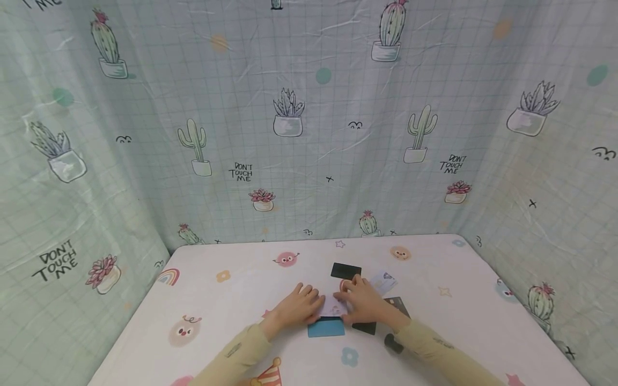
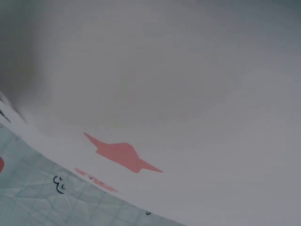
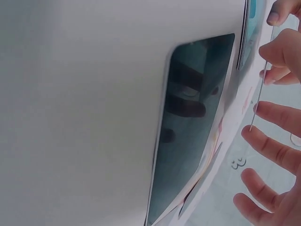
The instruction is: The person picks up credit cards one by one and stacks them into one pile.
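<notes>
A thin pale card (image 1: 333,306) with a small printed picture is held between both hands, seen edge-on in the right wrist view. My left hand (image 1: 298,305) grips its left end with thumb and fingers. The right hand (image 1: 362,301) pinches the other side, its outer fingers spread apart in the right wrist view (image 3: 277,141). Just below the held card lies a blue card (image 1: 326,328), with a black edge showing above it. In the right wrist view a stack of cards (image 3: 248,33) appears beside the hands. The left wrist view shows neither hand nor card.
A black card (image 1: 346,270) lies behind the right hand, and a pale blue printed card (image 1: 384,282) right of it. Dark cards (image 1: 364,327) rest partly under the right forearm. A small black object (image 1: 394,343) sits by the right sleeve. Patterned curtains (image 1: 309,161) surround the table.
</notes>
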Demonstrator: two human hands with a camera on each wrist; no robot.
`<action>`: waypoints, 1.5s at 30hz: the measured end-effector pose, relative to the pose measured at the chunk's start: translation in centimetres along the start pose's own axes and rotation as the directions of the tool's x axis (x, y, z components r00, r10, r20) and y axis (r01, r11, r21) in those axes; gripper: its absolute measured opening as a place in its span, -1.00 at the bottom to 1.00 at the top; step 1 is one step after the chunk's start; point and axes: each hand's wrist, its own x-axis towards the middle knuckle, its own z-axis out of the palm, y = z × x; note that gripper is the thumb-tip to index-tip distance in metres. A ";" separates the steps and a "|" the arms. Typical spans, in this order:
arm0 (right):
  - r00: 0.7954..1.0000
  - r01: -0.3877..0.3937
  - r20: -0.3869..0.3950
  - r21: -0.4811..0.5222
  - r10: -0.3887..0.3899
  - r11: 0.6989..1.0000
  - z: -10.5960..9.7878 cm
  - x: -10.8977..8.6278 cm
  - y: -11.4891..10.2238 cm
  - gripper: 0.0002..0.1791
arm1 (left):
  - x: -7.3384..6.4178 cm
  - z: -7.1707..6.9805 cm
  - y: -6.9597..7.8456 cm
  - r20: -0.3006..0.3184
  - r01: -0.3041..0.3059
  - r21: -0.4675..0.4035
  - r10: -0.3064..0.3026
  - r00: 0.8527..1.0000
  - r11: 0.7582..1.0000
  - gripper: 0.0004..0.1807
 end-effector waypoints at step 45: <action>0.997 0.060 0.045 0.111 -0.066 0.992 -0.6 -1.4 -1.7 -0.48 | -3.6 -2.3 1.6 0.051 0.050 -0.096 -0.045 0.998 0.994 -0.56</action>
